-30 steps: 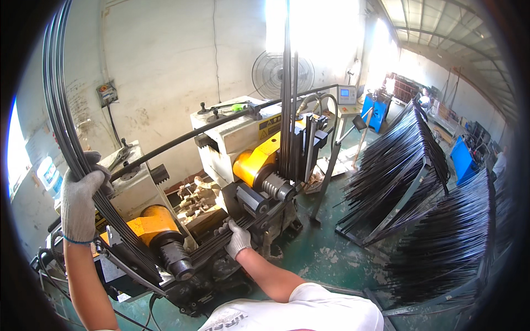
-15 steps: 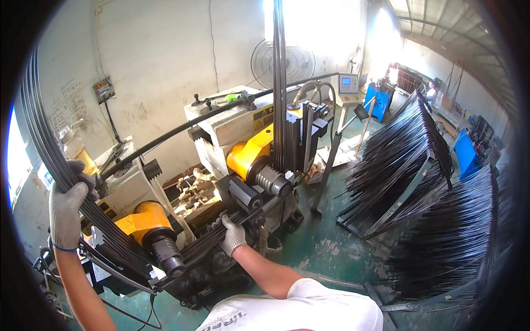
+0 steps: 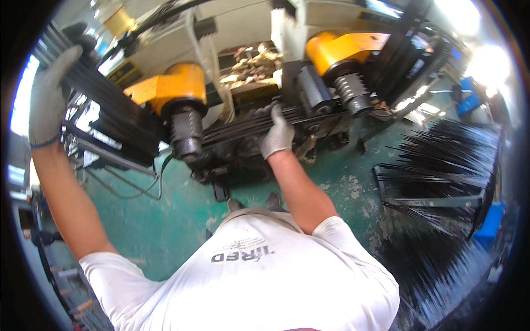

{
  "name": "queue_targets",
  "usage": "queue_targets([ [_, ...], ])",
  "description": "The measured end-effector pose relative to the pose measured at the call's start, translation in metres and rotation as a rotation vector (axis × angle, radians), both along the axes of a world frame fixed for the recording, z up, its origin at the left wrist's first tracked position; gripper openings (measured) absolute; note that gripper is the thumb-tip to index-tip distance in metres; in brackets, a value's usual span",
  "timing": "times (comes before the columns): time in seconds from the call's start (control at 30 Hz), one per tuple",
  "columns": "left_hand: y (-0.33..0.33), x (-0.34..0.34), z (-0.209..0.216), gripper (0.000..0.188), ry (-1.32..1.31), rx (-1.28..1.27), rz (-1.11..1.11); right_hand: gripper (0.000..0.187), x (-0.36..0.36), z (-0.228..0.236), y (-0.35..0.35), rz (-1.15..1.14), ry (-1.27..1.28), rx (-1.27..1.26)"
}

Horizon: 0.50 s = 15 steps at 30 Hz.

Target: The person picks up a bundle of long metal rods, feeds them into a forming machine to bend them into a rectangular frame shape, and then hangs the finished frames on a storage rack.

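Observation:
My left hand (image 3: 48, 98), in a grey work glove, is wrapped round the raised end of a bundle of thin black rods (image 3: 105, 83) at the upper left. The bundle slopes down to a yellow bending arm (image 3: 176, 85) with a ribbed metal roller (image 3: 186, 129). From there the rods run level along the front of the machine. My gloved right hand (image 3: 277, 134) grips this level stretch between the two rollers, thumb on top and fingers hidden behind. A second yellow arm (image 3: 337, 48) with its roller (image 3: 352, 92) stands to the right, where the rods turn up again.
Scrap pieces (image 3: 254, 65) lie in a bin behind the rods. To the right, black rods are stacked on a metal rack (image 3: 430, 202), with another pile of rods (image 3: 425, 265) nearer me. A cable (image 3: 160, 185) hangs at the left above the green floor (image 3: 160, 231).
My view has tipped downward, so the machine sits higher in the picture and my shirt and shoes show. Both hands still hold the rods; the bend looks much the same.

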<state>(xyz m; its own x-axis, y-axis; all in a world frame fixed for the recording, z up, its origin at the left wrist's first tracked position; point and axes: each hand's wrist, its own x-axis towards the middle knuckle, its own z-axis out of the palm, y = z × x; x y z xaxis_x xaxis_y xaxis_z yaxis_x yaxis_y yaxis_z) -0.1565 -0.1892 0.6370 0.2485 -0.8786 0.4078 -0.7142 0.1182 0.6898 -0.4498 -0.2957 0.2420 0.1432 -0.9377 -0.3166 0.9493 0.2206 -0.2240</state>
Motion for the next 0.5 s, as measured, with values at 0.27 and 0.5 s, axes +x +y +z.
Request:
queue_targets([
  [0.27, -0.002, 0.02, -0.002, 0.047, -0.128, 0.059, -0.092, 0.01, -0.008, -0.008, -0.006, -0.023, 0.016, 0.052],
  [0.5, 0.043, 0.02, 0.001, 0.03, -0.49, -0.048, -0.037, 0.012, -0.023, 0.007, 0.04, -0.108, 0.149, -0.052],
])
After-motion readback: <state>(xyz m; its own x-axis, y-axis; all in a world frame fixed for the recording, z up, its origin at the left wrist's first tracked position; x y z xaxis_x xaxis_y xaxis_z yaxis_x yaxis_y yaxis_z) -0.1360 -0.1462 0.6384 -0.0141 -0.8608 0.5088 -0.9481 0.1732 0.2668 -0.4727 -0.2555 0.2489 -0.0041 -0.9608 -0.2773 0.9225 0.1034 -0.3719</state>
